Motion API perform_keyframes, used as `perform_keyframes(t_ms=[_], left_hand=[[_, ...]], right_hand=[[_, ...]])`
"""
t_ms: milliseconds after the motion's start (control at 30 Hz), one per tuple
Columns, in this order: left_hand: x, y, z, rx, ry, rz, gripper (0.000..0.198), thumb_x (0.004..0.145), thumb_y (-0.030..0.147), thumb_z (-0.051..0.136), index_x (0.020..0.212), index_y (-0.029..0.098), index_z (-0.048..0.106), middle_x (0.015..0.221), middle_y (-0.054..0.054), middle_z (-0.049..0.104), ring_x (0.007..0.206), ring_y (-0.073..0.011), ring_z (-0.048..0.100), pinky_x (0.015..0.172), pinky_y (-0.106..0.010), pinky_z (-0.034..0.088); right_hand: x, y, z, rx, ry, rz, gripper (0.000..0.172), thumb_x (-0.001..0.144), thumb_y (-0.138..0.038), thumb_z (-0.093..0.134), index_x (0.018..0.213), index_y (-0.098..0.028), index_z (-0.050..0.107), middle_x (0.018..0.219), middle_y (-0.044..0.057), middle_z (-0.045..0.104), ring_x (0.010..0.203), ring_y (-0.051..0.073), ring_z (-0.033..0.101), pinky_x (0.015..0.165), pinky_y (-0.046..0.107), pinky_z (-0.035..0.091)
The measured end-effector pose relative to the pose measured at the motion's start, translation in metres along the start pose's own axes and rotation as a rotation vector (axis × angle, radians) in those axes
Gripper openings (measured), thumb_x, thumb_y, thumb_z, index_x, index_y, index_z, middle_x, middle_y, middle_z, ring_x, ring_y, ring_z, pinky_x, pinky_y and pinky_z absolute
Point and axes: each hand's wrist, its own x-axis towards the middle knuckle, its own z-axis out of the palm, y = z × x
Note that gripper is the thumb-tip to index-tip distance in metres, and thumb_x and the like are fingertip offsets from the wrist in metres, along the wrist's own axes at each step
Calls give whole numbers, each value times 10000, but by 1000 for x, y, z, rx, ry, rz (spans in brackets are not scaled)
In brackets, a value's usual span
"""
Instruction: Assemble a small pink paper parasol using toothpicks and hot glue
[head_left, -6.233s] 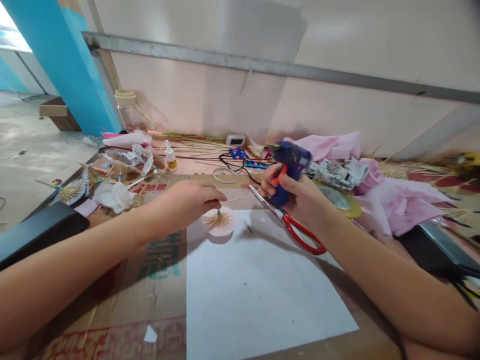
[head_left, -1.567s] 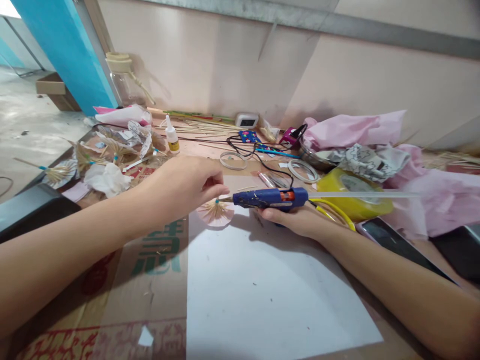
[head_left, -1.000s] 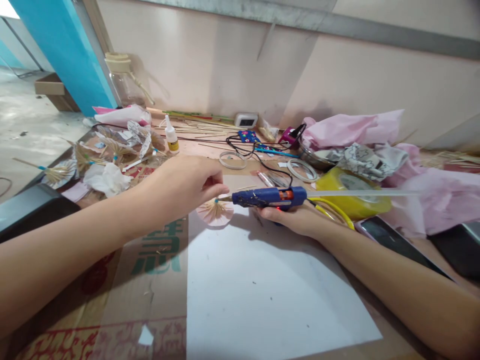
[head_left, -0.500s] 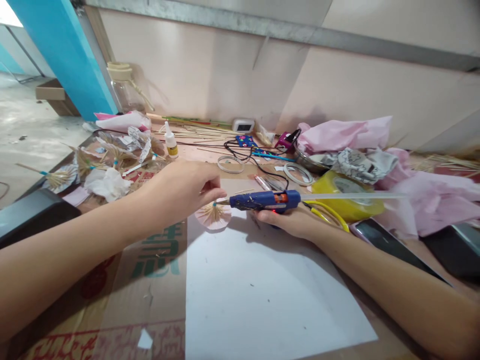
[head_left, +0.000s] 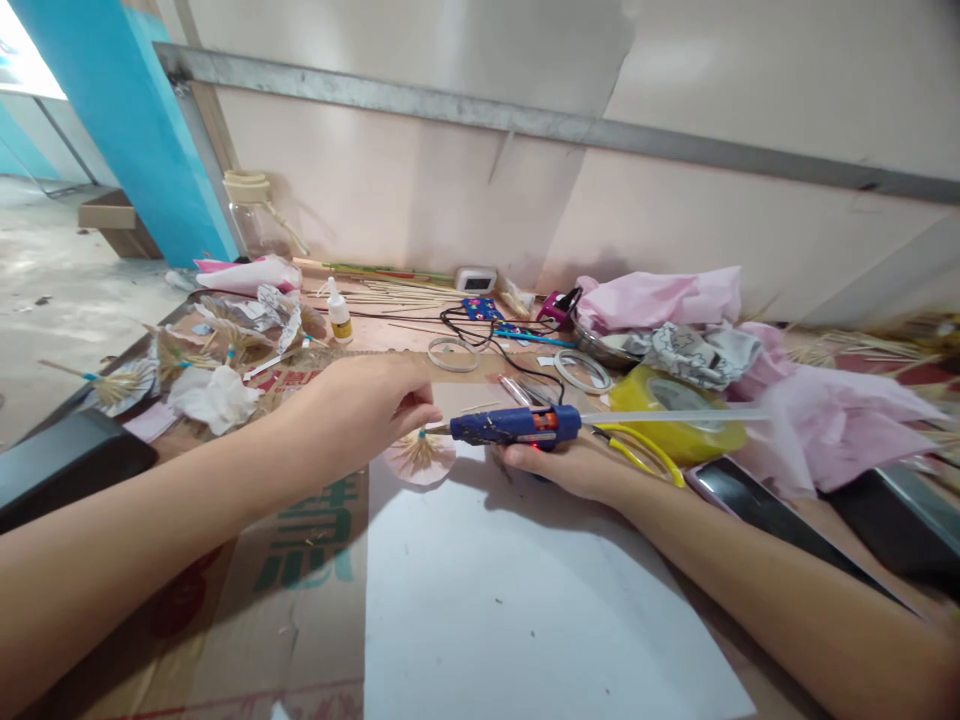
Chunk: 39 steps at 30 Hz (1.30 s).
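Observation:
My right hand (head_left: 551,465) is wrapped round the handle of a blue hot glue gun (head_left: 517,427), with a long clear glue stick (head_left: 675,416) jutting from its back. The gun's nozzle points left, at the blue-tied neck of a small pink paper fan with straw-like strands (head_left: 420,460). My left hand (head_left: 382,400) is closed in a pinch just above that neck; the fan's upper end is hidden by the fingers. Beneath the fan and gun lies a white sheet (head_left: 517,590) on printed cardboard (head_left: 300,620).
Similar small fans (head_left: 120,385) and crumpled white paper (head_left: 216,398) lie at left, near a glue bottle (head_left: 338,315). Tape rings (head_left: 583,371), yellow tape (head_left: 637,400), yellow-handled pliers (head_left: 645,450), a phone (head_left: 780,520) and pink paper (head_left: 840,420) sit at right.
The view has tilted up slightly, so everything sits lower in the picture. Both hands, the glue gun and the fan keep nearly the same places relative to each other.

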Motion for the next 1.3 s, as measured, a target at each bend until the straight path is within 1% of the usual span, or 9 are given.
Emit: perform_keyframes(t_ms=[233,367,467,567,700,967,1033,1133,1300], left_hand=[[-2,0,0,-13,-2,-2,186,889,309,560,793,188,664,751,2,681,654,-135,571,583,-238,343],[-1,-1,1,-14,8,3,189,882,316,561,788,193,669,733,8,676,636,-129,564,569,-233,340],[0,-1,1,-17,12,-7,173,878,304,567,795,202,680,728,14,676,633,-128,564,569,-233,341],[0,0,1,-13,13,-3,157,871,298,582,800,205,687,723,18,674,622,-126,557,565,-234,335],[0,0,1,-10,7,-13,158,867,298,586,790,205,689,721,20,673,622,-127,554,565,-235,327],[1,0,0,9,-9,-7,174,870,284,565,766,205,681,709,23,673,622,-129,551,566,-242,319],[1,1,0,19,-1,-2,165,862,270,572,758,201,680,701,23,670,615,-125,546,570,-242,318],[1,1,0,24,6,0,160,859,271,576,756,201,677,693,27,667,608,-122,540,562,-240,311],[0,0,0,21,9,9,164,866,290,567,770,207,669,704,33,666,619,-126,544,550,-237,306]], right_hand=[[0,-1,0,50,-21,-8,454,748,-597,596,897,-183,706,712,38,697,687,211,631,610,309,504],[1,4,2,7,9,22,422,733,-598,604,831,-202,709,713,33,692,675,215,634,612,330,512],[1,7,4,-5,25,56,463,715,-643,589,763,-195,698,715,44,694,681,226,635,594,331,501],[1,7,4,15,19,68,503,697,-678,585,750,-189,691,715,46,695,689,226,634,596,321,496],[1,5,2,-8,18,103,487,687,-676,598,753,-203,696,713,40,694,690,234,635,610,332,497],[0,0,5,70,49,-26,361,747,-565,589,727,-213,668,692,33,670,699,222,633,647,325,501],[0,3,5,58,34,0,365,739,-572,596,727,-215,672,691,38,667,697,237,630,635,341,498],[2,9,4,14,69,25,386,705,-601,622,739,-221,680,703,39,672,696,247,619,620,353,491],[3,11,4,22,40,-15,429,725,-627,589,740,-211,690,687,40,674,654,224,612,582,329,486]])
